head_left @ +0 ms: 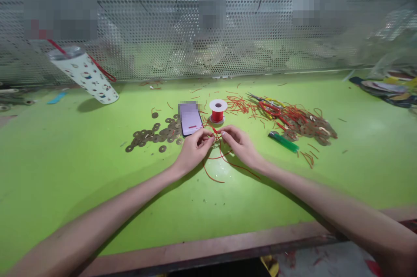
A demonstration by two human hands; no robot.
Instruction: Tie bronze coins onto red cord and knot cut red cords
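Thin red cord (220,150) runs between my two hands above the green table, its loose ends curling down toward me. My left hand (198,146) pinches the cord from the left. From the right, my right hand (239,144) closes thumb and fingers on the same cord, close to a small red knot or bundle. Whether a coin is held there too, I cannot tell. Just beyond my fingers stands a white spool (218,105) wound with red cord. A phone (190,120) lies right behind my left hand.
Loose holed coins (143,137) spread left of the phone. On the right are red-handled scissors (269,107), strung coins with red cords (306,127), and a green lighter (284,141). A patterned tumbler (86,75) stands back left. Perforated metal screening (156,47) borders the table's far side.
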